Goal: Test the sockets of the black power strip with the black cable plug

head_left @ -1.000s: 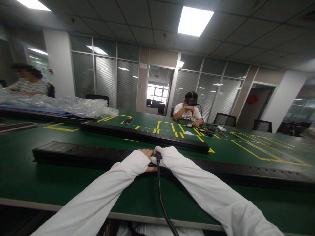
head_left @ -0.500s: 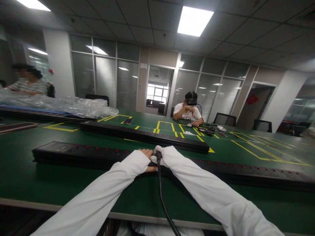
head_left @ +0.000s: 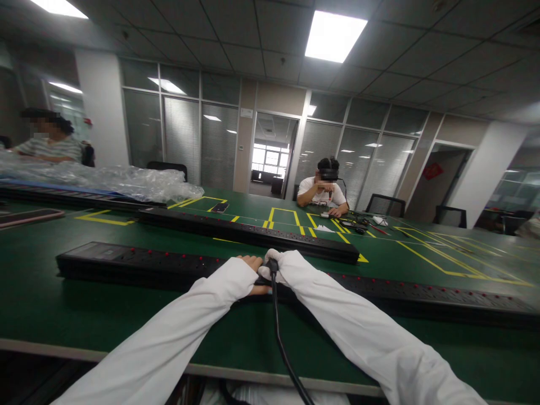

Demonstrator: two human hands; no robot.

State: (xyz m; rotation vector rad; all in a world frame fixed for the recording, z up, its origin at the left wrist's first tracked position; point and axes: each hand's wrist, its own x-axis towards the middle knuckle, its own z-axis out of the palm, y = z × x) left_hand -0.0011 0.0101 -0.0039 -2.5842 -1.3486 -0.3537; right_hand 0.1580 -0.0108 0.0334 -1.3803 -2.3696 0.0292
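A long black power strip (head_left: 169, 269) with red-marked sockets lies across the table in front of me. My left hand (head_left: 252, 263) is bare and wraps around the strip's middle, thumb on the near side and fingers over the top. Close beside it, my right hand (head_left: 266, 271), in a whitish glove, grips a black plug (head_left: 273, 265) at the strip's top face. From the plug a black cable (head_left: 279, 337) runs down over the table's near edge. The plug's front end and part of the strip are hidden behind my hands and sleeves.
Behind lies a second black power strip (head_left: 253, 233). Crumpled clear plastic wrap (head_left: 126, 181) covers items at left, near a phone-like slab (head_left: 31, 217). A phone (head_left: 220, 208) rests farther back. A person (head_left: 323, 191) sits across the green table (head_left: 139, 326), near cables; another person (head_left: 50, 140) is far left.
The plug and the cable have shifted very slightly to the right in view. Both hands keep their places on the power strip and the plug.
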